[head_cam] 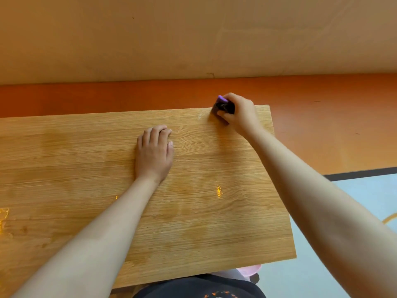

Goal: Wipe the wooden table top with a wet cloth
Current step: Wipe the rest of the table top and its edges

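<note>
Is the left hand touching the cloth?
Apart. The head view shows the left hand resting on the table, with bare wood between it and the cloth the right hand grips.

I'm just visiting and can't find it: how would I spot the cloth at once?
Start from the wooden table top and follow its far edge to the right corner. There the right hand grips a bunched cloth. It is the only dark thing on the wood, black with a purple tip.
</note>
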### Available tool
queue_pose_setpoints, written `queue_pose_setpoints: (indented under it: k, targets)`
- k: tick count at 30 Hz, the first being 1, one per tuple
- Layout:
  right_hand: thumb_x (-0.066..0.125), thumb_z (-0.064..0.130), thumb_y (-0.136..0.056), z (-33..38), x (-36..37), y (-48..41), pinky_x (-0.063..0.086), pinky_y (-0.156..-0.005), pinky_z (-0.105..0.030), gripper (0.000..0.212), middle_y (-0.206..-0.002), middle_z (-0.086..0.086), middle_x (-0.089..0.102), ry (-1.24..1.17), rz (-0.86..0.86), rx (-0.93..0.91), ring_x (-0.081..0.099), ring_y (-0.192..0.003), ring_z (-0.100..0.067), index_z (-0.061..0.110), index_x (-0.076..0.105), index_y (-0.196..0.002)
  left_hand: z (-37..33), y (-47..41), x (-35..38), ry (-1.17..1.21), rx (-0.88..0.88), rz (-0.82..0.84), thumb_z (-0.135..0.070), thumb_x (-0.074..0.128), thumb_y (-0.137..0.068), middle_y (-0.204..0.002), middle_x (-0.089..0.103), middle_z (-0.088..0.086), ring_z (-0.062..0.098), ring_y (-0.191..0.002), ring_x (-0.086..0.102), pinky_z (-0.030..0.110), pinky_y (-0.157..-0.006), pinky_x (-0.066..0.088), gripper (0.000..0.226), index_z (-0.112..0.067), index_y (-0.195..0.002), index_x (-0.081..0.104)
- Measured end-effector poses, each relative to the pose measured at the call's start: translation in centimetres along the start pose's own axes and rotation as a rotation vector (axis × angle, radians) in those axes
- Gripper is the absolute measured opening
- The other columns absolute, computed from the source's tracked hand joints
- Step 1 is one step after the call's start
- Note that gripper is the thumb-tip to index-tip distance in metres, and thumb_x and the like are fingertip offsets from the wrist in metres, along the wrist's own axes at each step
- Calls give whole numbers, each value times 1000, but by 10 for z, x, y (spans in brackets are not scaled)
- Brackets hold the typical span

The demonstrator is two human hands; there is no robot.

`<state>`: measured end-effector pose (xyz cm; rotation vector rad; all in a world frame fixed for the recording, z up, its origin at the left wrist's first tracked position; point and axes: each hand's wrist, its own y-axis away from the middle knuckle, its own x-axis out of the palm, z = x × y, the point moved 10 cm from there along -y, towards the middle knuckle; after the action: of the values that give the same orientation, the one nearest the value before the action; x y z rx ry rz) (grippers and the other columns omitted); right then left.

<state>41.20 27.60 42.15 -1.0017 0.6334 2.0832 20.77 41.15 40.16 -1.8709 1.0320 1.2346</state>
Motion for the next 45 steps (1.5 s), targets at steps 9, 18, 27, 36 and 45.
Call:
queue_pose_setpoints:
  k: [9, 18, 27, 36, 45]
  targets:
    - [71, 19, -81, 5, 13, 19, 45, -76, -30, 27, -98, 3, 64, -2, 230, -44, 58, -94, -19, 19, 64, -107, -2, -1, -1, -4, 0, 2, -22, 45, -92, -122, 53, 6, 27, -113, 45, 41, -94, 35, 28, -12, -116, 55]
    - [75, 24, -78, 24, 51, 156, 47, -80, -25, 32, -101, 4, 66, 68, 538, -317, 57, -93, -12, 17, 66, -108, -3, 0, -2, -5, 12, -12, -23, 45, -93, -122, 53, 7, 27, -112, 45, 40, -94, 34, 27, -12, -116, 55]
    - [68, 19, -84, 18, 7, -13, 42, -80, -29, 28, -105, -5, 61, 149, 91, -166, 56, -98, -24, 13, 63, -110, -2, -1, -1, -2, 7, -17, -22, 48, -93, -121, 54, 6, 26, -112, 46, 40, -94, 36, 26, -12, -116, 55]
    - [74, 16, -77, 11, 16, 48, 41, -73, -28, 27, -98, 1, 66, 126, 253, -177, 60, -93, -21, 16, 67, -103, -2, -1, -2, 10, 14, -35, -21, 49, -92, -120, 54, 6, 26, -109, 45, 38, -92, 32, 25, -12, -114, 56]
    - [77, 29, -76, 4, 45, 217, 47, -73, -25, 28, -95, 6, 66, 59, 511, -246, 59, -87, -11, 20, 67, -101, -3, 1, -2, -11, 27, -15, -23, 45, -93, -122, 52, 7, 27, -112, 44, 40, -93, 34, 26, -13, -115, 54]
